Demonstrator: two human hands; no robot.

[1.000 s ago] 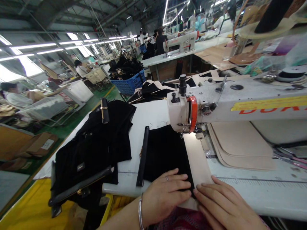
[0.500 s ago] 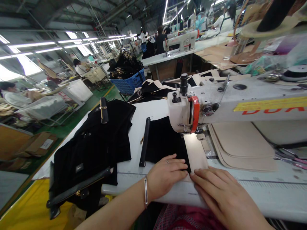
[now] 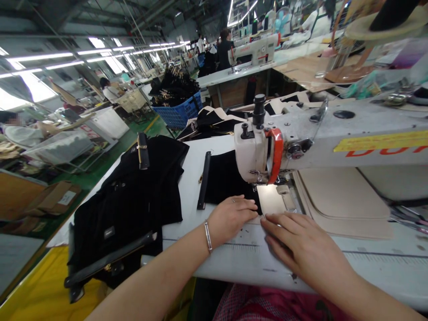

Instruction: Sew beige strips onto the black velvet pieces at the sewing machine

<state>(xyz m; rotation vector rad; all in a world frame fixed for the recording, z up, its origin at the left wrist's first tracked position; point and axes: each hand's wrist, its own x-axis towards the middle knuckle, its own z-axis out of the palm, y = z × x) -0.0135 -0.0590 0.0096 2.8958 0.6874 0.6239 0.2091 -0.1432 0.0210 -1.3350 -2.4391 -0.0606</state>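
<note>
My left hand (image 3: pixel 230 218) lies flat and open on the near edge of the black cloth (image 3: pixel 227 178), and a thin silver bangle (image 3: pixel 207 237) sits on that wrist. My right hand (image 3: pixel 301 240) is flat and open too, and its fingertips (image 3: pixel 269 218) touch the near end of a pale tan strip (image 3: pixel 272 199). Neither hand is closed around anything. The black cloth and the pale tan strip lie side by side on the white bench (image 3: pixel 234 263), right under the front of a white sewing machine (image 3: pixel 257 151) with an orange part on its end. A long black strip (image 3: pixel 203 180) lies just left of the cloth. Further left on the bench is a heap of black bag pieces (image 3: pixel 130 196) with straps and gold buckles. On the right, under the arm of the machine, are flat tan pieces (image 3: pixel 341 196) in a stack. Up in the middle of the frame, a blue basket (image 3: pixel 177 111) is full of black things, and a person (image 3: pixel 224 49) stands near another sewing machine (image 3: pixel 257 49).
</note>
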